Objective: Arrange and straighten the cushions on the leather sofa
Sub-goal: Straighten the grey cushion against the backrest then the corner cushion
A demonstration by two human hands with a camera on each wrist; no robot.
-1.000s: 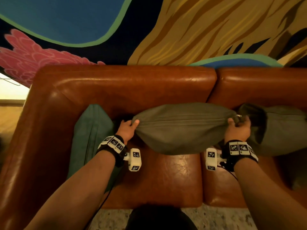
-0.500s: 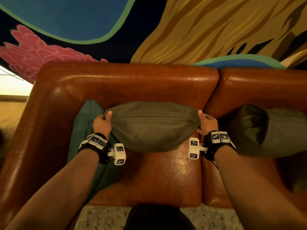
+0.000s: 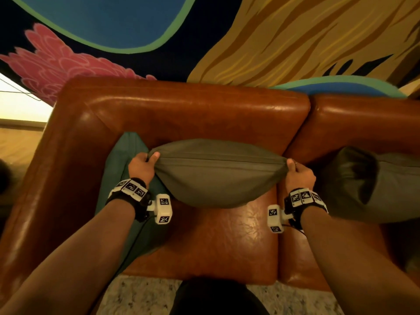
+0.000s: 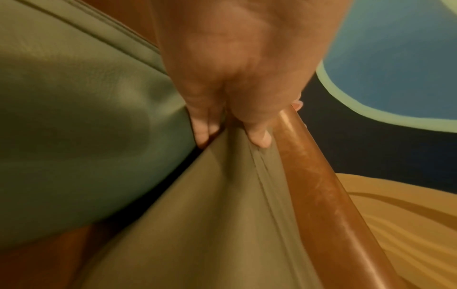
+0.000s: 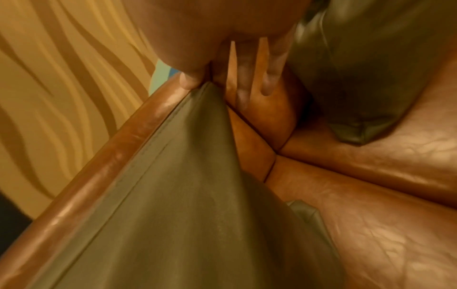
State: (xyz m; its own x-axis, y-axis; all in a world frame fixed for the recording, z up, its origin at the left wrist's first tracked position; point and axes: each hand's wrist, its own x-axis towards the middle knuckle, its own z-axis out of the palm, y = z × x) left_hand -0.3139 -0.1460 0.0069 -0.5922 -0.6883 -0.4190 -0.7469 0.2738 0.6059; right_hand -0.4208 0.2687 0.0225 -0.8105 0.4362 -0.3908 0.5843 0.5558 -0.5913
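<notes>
Olive cushion (image 3: 218,173) sits upright on the left seat of the leather sofa (image 3: 186,114), back edge against the backrest. Left hand (image 3: 141,165) pinches its left top corner, thumb on the front face, fingers behind. Right hand (image 3: 300,172) grips the right top corner; in the right wrist view the thumb presses the seam, other fingers look extended behind it, blurred, so partly unsure. Teal cushion (image 3: 127,169) stands just beside on the left, touching the armrest side. Second olive cushion (image 3: 372,185) lies on the right seat, apart from the held one.
</notes>
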